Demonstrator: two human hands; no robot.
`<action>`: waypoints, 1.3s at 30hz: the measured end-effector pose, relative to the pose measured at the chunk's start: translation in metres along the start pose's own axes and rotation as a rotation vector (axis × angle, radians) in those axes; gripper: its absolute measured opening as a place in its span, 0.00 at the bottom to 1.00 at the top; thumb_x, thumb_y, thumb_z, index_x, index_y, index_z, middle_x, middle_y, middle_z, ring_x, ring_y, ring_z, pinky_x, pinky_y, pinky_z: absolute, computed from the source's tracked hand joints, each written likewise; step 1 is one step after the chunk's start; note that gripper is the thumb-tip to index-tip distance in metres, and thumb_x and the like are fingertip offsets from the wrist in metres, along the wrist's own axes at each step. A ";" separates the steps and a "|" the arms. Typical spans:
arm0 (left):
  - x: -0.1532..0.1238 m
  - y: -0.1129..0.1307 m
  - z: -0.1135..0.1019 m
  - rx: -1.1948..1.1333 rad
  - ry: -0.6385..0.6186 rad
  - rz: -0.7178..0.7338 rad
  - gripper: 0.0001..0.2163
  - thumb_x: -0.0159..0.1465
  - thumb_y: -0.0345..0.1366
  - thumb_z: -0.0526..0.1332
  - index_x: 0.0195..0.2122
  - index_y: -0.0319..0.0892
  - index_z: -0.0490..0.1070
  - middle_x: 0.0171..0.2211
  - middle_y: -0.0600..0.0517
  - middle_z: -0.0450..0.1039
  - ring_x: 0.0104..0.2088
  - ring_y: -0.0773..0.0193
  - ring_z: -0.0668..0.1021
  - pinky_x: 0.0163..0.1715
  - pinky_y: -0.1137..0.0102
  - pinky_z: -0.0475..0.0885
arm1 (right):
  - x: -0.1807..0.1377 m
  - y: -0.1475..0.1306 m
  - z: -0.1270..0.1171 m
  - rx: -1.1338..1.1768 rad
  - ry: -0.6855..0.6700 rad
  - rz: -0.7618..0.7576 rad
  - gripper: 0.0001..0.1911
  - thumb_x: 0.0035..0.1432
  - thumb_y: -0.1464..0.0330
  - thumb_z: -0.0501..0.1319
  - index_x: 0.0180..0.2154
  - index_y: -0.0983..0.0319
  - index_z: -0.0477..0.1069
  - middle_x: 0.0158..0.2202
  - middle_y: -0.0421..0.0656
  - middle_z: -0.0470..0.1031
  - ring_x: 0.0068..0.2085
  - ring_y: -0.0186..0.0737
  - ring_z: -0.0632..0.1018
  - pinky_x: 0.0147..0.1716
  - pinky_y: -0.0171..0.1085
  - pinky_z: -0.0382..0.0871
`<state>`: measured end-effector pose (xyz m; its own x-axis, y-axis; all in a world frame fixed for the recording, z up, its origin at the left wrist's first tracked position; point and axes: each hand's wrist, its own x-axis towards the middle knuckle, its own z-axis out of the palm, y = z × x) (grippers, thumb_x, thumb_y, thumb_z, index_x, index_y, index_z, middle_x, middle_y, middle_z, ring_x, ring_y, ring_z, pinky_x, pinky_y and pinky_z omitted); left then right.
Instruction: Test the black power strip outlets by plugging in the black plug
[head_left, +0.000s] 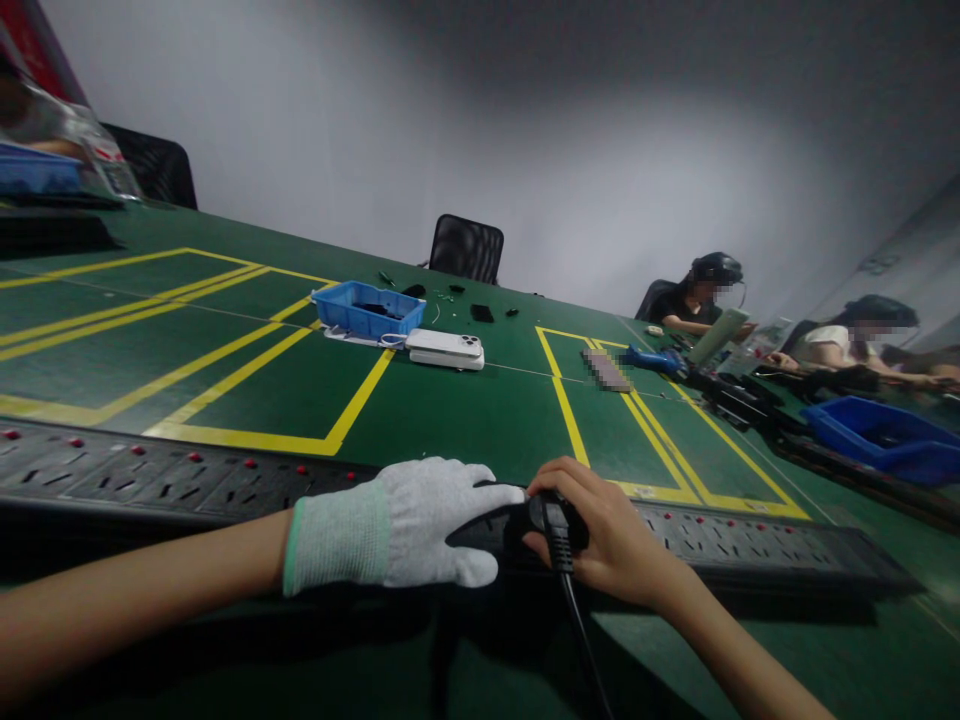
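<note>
A long black power strip (pixel 720 545) with red switches runs across the near part of the table. My left hand (pixel 427 525), in a light grey knitted glove with a green cuff edge, spans the strip. Its thumb lies on the near side and its fingers point right, toward the plug. Bare, my right hand (pixel 600 530) is closed round a black plug (pixel 553 512) at the strip, fingers on its far side and thumb in front. From the plug a black power cord (pixel 577 630) hangs down toward me. Whether the plug's pins are in a socket is hidden.
Beyond my hands are a blue bin (pixel 369 312), stacked white phones (pixel 446 348) and small dark parts (pixel 482 313). Yellow tape (pixel 255 438) marks the green table. A blurred phone-like item (pixel 606 370) lies right. Two co-workers (pixel 697 300) sit near another blue bin (pixel 885 435).
</note>
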<state>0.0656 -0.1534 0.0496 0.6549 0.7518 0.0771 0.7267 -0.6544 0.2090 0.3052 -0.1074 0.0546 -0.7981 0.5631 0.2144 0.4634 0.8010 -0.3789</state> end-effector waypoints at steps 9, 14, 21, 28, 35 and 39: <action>-0.001 -0.001 0.002 0.008 0.016 0.014 0.26 0.63 0.56 0.44 0.59 0.50 0.54 0.52 0.46 0.65 0.43 0.55 0.74 0.41 0.61 0.68 | 0.000 0.000 0.000 -0.011 0.009 -0.008 0.13 0.54 0.65 0.61 0.42 0.60 0.65 0.42 0.44 0.68 0.42 0.39 0.70 0.40 0.37 0.65; 0.000 -0.001 0.003 0.021 0.011 0.018 0.27 0.63 0.56 0.43 0.59 0.50 0.54 0.53 0.46 0.65 0.43 0.53 0.74 0.41 0.60 0.68 | 0.000 -0.001 0.000 -0.017 0.011 -0.004 0.13 0.54 0.65 0.60 0.42 0.60 0.65 0.42 0.45 0.68 0.42 0.40 0.70 0.40 0.38 0.66; 0.000 0.000 0.003 0.050 0.005 0.018 0.28 0.63 0.57 0.44 0.60 0.49 0.53 0.55 0.44 0.63 0.44 0.52 0.73 0.43 0.59 0.67 | 0.001 -0.002 0.000 -0.022 0.029 -0.020 0.13 0.54 0.65 0.60 0.42 0.60 0.65 0.41 0.45 0.68 0.42 0.40 0.71 0.40 0.38 0.66; 0.001 -0.001 0.001 0.054 0.000 0.021 0.28 0.62 0.57 0.45 0.61 0.51 0.51 0.55 0.45 0.62 0.44 0.52 0.74 0.42 0.58 0.68 | 0.001 -0.002 0.000 -0.014 0.008 -0.011 0.13 0.55 0.65 0.60 0.43 0.60 0.64 0.42 0.45 0.67 0.43 0.40 0.70 0.41 0.39 0.66; 0.001 -0.001 0.001 0.073 -0.002 0.046 0.29 0.62 0.56 0.46 0.62 0.50 0.50 0.55 0.44 0.62 0.45 0.52 0.73 0.42 0.60 0.67 | 0.001 -0.003 -0.001 -0.041 -0.015 0.010 0.15 0.55 0.65 0.60 0.44 0.60 0.63 0.43 0.46 0.68 0.43 0.42 0.69 0.40 0.40 0.66; 0.000 -0.002 0.001 0.069 -0.001 0.043 0.28 0.63 0.55 0.46 0.62 0.50 0.50 0.54 0.44 0.63 0.45 0.54 0.73 0.43 0.62 0.66 | 0.000 -0.004 -0.001 -0.060 -0.003 0.013 0.20 0.55 0.65 0.60 0.49 0.58 0.61 0.44 0.46 0.68 0.43 0.41 0.70 0.39 0.40 0.66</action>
<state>0.0650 -0.1523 0.0480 0.6859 0.7228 0.0836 0.7105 -0.6901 0.1375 0.3032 -0.1105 0.0569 -0.7932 0.5726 0.2071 0.4957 0.8048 -0.3266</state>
